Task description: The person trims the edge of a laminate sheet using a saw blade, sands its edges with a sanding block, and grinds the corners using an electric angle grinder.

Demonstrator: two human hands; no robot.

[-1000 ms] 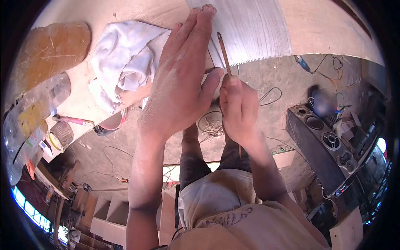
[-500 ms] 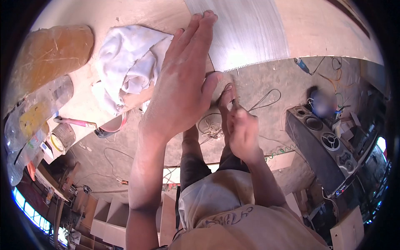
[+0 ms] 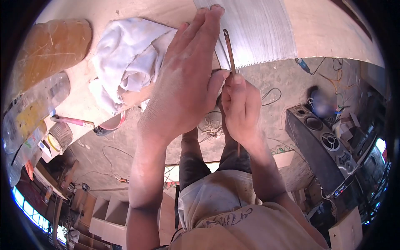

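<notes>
Left hand (image 3: 183, 85) open, at 11 o'clock from view centre, fingertips over edge of grey sheet (image 3: 262, 35), which lies on worktop (image 3: 329, 33) at 1 o'clock. Right hand (image 3: 241, 102) closed round rod (image 3: 229, 48), between 12 and 1 o'clock. Cloth (image 3: 125, 54) at 10.

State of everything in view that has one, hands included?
Left hand, open, palm down, fingers outstretched
Right hand, closed around the thin tool
Thin tool, gripped, holed end pointing away from the wearer
White cloth, crumpled
Grey sheet, flat
Pink-handled brush, not held
Dark cable, looped on the floor
</notes>
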